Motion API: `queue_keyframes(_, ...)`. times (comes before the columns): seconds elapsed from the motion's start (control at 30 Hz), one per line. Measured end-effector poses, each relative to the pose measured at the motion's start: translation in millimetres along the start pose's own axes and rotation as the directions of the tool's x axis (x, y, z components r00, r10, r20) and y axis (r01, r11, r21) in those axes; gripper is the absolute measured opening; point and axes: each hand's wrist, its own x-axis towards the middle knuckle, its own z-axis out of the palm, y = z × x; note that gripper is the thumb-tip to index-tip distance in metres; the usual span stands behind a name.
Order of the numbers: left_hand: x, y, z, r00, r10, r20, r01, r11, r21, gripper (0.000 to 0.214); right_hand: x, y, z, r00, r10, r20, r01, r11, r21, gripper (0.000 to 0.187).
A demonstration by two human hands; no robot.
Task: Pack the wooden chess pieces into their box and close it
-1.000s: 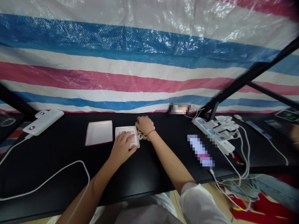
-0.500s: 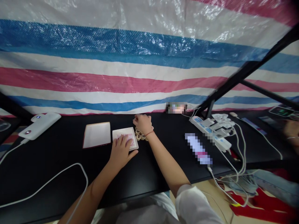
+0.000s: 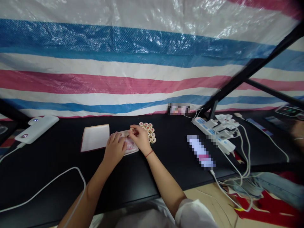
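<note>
- The right hand (image 3: pixel 142 139) has its fingers curled in on a round piece (image 3: pixel 132 129), thumb against it, above the far right part of a white box (image 3: pixel 132 152).
- The left hand (image 3: pixel 113 148) lies palm down over the box's left side, fingers nearly straight and close together, thumb apart from them.
- The box sits on the black counter (image 3: pixel 133 180), with a pink-printed sheet (image 3: pixel 129 144) showing inside (partly hidden by both hands).
- Just right of the box, more round pieces (image 3: pixel 152 139) with characters on their faces lie clustered, some behind the right hand.
- Left of the left hand, a shallow white-lined lid (image 3: pixel 95 138) lies open side up.
- Farther out are a white power bank (image 3: pixel 35 129) to the left and a crowded power strip (image 3: pixel 226 145) to the right.
</note>
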Motion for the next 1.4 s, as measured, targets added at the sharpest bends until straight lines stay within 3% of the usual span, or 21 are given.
queue_keyframes(0.2,-3,5,4.2,1.0,-0.001,0.018,0.001,1.0,0.01,0.031,1,5,-9,1.0,0.022,0.023,-0.02,0.996,-0.083,0.028)
queue_keyframes(0.43,1,6,-7.9,0.998,-0.031,0.049,0.03,0.999,0.026,0.034,1,22,-17,0.997,0.069,-0.042,-0.072,0.994,-0.079,0.029)
queue_keyframes(0.7,33,28,-13.6,0.974,-0.159,0.162,0.125,0.971,0.203,0.033,-2,3,-20,1.0,-0.012,-0.007,0.012,0.998,-0.07,0.027)
queue_keyframes(0.93,31,37,-4.9,0.977,-0.182,0.112,0.161,0.971,0.179,0.03,-6,-2,-14,0.995,-0.091,0.035,0.094,0.993,-0.069,0.028)
queue_keyframes(1.07,30,37,-4.7,0.973,-0.185,0.136,0.161,0.972,0.169,0.026,-8,1,-10,0.989,-0.143,0.032,0.144,0.989,-0.041,0.026)
queue_keyframes(1.27,25,9,-18.4,0.963,-0.268,-0.011,0.267,0.955,0.131,0.033,-11,-1,-12,0.986,-0.162,0.04,0.166,0.982,-0.094,0.03)
queue_keyframes(1.4,17,-20,-26.5,0.983,-0.182,0.026,0.178,0.978,0.108,0.031,-18,-10,-6,0.942,-0.236,0.238,0.283,0.939,-0.192,0.026)
